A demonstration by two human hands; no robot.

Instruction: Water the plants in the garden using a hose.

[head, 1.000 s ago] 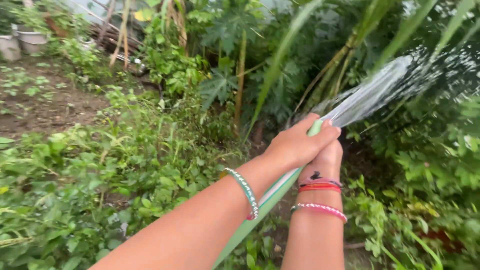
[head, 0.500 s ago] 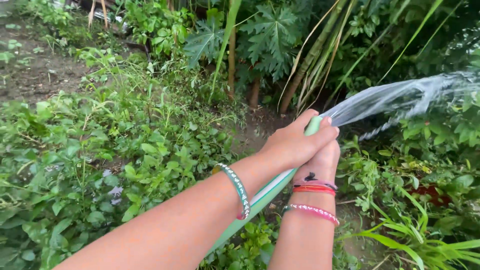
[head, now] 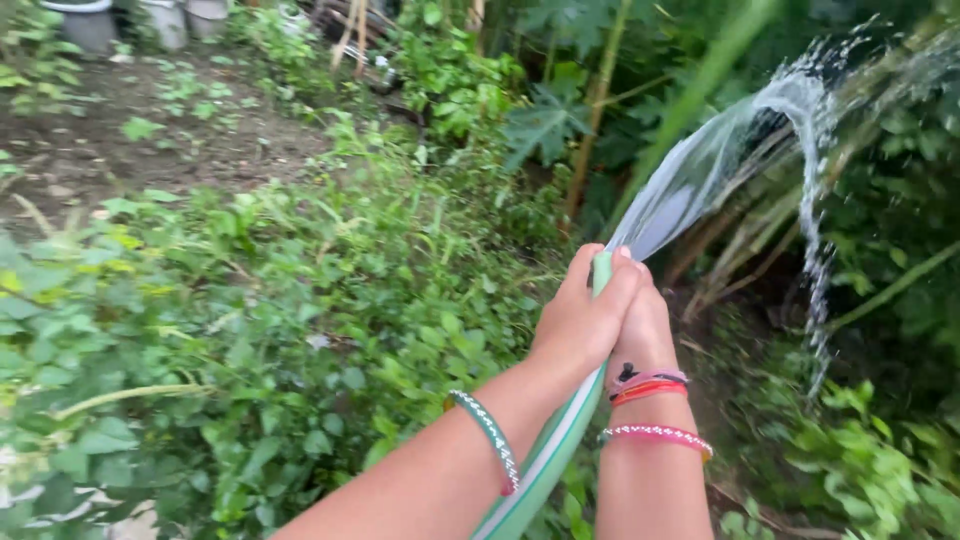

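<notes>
A green garden hose [head: 550,455] with pale stripes runs up between my forearms. My left hand [head: 583,315] wraps over its end from the left, with a finger across the nozzle. My right hand [head: 645,330] grips it from underneath on the right. A fan of water [head: 720,165] sprays up and to the right from the hose end, arcs over, and falls in drops onto the plants at right. I wear a green and white bracelet on my left wrist and pink and red bracelets on my right.
Low leafy plants [head: 300,330] cover the ground at left and centre. Bare soil [head: 150,140] lies at upper left, with grey pots [head: 90,22] beyond it. Tall stalks and big-leaved plants [head: 560,110] stand ahead. More greenery [head: 860,440] fills the lower right.
The view swung left and up, bringing the pots into sight. My hands tilted the hose end upward, so the spray now arcs high instead of shooting flat to the right.
</notes>
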